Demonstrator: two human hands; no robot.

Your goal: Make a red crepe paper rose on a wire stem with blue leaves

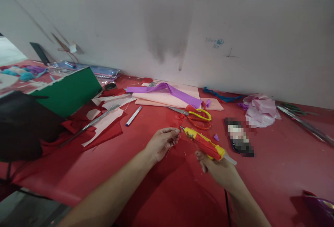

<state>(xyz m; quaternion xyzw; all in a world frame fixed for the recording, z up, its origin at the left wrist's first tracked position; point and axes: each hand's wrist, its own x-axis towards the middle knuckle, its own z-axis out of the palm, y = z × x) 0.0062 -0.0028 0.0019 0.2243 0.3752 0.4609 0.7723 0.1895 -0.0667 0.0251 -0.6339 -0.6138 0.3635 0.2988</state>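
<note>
My right hand (217, 166) grips a red and yellow glue gun (205, 143), its nozzle pointing left toward my left hand. My left hand (161, 142) is closed in a pinch, its fingertips right at the nozzle tip; what they hold is too small to make out. Both hands hover over the red table cover (167, 188). Just beyond the nozzle lie scissors (197, 114) with red and yellow handles.
Pink and purple paper sheets (167, 96) lie behind the scissors. A white pen (134, 115), red and pale paper scraps, a green board (69, 93) and a metal rod are at left. A phone (238, 138) and pink tissue (261, 110) lie at right. A white partition runs along the back.
</note>
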